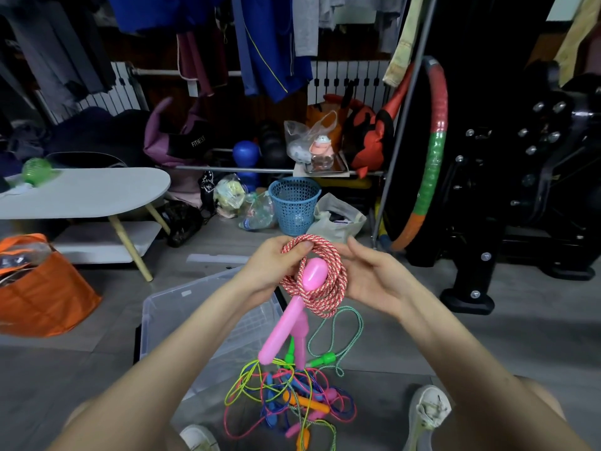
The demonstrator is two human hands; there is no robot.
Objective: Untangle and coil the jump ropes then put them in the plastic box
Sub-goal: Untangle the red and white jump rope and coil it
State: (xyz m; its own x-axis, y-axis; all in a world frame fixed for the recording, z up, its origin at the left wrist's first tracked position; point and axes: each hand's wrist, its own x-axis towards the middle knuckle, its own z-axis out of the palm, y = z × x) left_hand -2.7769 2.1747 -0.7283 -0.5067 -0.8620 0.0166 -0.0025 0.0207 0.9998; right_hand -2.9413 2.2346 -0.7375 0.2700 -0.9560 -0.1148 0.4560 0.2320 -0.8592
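A grey floor (487,336) runs back to a crowded far wall hung with clothes (270,43). A white tabletop (87,193) stands far left with an orange bag (42,294) in front of it, a blue basket (294,203) sits in the middle distance, and a striped hoop (432,151) leans at the right.

In the centre, both hands hold up a coiled red-and-white jump rope (328,301). The left hand (270,265) grips the top of the coil, fingers and thumb curled round the loops. The right hand (377,278) lies against the coil's right side, palm showing and fingers fairly straight, with the tips partly hidden behind the rope. Two pink handles (283,330) hang from the coil.

The clear plastic box (182,307) sits on the floor under the left forearm. Nearer, between two white shoes (429,408), lies a tangled pile of ropes (286,395). A green-and-white rope (351,323) loops out of it to the right.
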